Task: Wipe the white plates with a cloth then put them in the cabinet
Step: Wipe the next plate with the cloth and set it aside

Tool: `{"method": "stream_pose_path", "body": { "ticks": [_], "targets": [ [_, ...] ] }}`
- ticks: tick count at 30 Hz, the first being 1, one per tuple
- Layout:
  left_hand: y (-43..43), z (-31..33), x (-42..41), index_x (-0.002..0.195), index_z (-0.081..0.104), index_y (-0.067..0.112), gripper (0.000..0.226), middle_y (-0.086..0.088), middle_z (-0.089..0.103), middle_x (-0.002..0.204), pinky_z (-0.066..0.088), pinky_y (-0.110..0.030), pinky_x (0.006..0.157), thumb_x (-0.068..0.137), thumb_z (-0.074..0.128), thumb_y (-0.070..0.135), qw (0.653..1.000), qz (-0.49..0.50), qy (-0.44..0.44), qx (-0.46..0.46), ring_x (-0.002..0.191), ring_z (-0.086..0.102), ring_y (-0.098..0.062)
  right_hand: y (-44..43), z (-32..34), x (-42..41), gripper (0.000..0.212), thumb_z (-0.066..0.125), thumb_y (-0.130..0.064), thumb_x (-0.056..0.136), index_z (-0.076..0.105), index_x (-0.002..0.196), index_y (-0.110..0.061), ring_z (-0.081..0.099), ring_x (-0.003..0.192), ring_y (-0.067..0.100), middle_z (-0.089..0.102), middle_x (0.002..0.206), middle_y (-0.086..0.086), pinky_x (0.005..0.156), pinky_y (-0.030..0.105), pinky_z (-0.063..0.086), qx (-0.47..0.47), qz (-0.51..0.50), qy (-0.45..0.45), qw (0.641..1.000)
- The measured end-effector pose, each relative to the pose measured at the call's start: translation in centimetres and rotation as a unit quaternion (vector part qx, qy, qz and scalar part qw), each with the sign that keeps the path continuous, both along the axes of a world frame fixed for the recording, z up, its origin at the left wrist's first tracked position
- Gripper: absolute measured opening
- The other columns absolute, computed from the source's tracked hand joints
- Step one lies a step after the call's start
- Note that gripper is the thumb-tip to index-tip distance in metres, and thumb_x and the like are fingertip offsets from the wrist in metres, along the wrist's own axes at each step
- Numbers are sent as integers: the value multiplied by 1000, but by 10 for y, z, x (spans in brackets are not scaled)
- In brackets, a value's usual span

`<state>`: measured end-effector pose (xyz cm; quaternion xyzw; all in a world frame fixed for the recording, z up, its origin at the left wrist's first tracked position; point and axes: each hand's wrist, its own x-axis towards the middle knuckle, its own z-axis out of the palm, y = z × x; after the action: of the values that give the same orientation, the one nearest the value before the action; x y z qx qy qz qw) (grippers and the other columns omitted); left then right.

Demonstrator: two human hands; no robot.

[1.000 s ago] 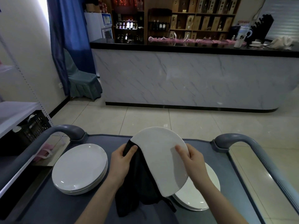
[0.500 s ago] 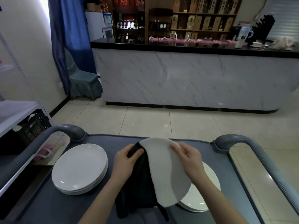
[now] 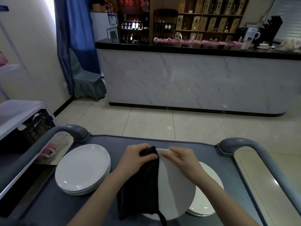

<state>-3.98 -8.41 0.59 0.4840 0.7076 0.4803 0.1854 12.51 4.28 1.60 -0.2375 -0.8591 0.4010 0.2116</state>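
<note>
A white plate is held over the grey cart, tilted toward me. My right hand grips its far rim. My left hand pinches a black cloth against the same rim; the cloth drapes over the plate's left half. A stack of white plates lies on the cart's left side. Another pile of white plates sits at the right, partly hidden under the held plate.
The cart has grey handle rails at left and right. A white shelf unit with a black crate stands to the left. Beyond the tiled floor runs a marble-fronted counter.
The held plate has tipped down and lower toward the cart. Both hands slid up to its far rim, and the cloth now covers more of its left side.
</note>
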Motion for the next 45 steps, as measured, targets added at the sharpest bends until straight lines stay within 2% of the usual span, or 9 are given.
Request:
{"method": "stream_pose_path", "body": {
  "ticks": [8,13,16,20,23,25,28,39,45],
  "targets": [
    [-3,-15,-9,72,63,20,22,9,67,67,46,-29,63,82,75,35,957,259,-125,48,65,59,-8,-8,-5,-6,42,62,-36,96,59,73,-1,41,58,11,49,62,1,58,29,35,-169,-221,164,947],
    [7,-33,25,91,60,21,17,5,67,88,48,-36,76,90,68,36,892,368,-251,71,87,62,-14,-32,-14,-31,38,56,-38,98,61,65,-20,50,56,3,57,57,-16,54,16,44,-321,-390,280,816],
    [8,-41,37,94,60,23,12,5,67,91,47,-32,75,91,67,32,872,382,-293,91,89,62,-11,-31,-21,-34,30,50,-38,101,64,81,-20,59,71,10,66,72,-13,65,26,48,-334,-373,272,822],
    [1,-48,22,93,66,14,15,-6,71,91,54,-42,82,95,62,29,867,360,-332,90,89,65,-23,-14,-29,-10,18,49,-34,101,65,95,-28,62,83,12,68,81,-22,66,20,46,-200,-260,171,929],
    [-1,-48,8,87,66,16,23,-5,69,88,52,-44,84,99,55,33,858,381,-335,81,83,61,-21,-5,-31,9,39,62,-33,96,56,134,-35,56,119,-4,60,129,-28,89,3,41,-48,-170,94,980],
    [-1,-49,2,83,64,16,28,-4,67,85,51,-44,84,100,53,34,854,391,-335,74,79,59,-20,2,-30,17,56,70,-32,90,51,143,-26,39,139,3,42,153,-12,110,13,30,154,-82,49,984],
    [-2,-48,-6,80,63,13,33,-4,64,80,50,-41,78,100,51,36,849,394,-345,63,76,55,-21,2,-32,21,41,63,-42,91,67,125,-19,44,140,19,51,147,1,113,45,38,387,82,5,918],
    [-9,-38,-20,91,67,4,37,-13,67,88,49,-37,75,99,54,39,838,320,-441,12,82,61,-27,-9,-29,15,46,42,-3,90,72,121,-18,62,122,22,66,130,2,98,42,52,541,154,4,827],
    [-17,-31,-30,77,61,3,34,-8,58,67,44,-26,54,96,60,31,829,307,-467,-4,63,56,-21,-18,-28,12,38,78,-5,79,75,113,-22,70,105,12,74,114,-8,84,22,56,359,84,9,930]
  ]
}}
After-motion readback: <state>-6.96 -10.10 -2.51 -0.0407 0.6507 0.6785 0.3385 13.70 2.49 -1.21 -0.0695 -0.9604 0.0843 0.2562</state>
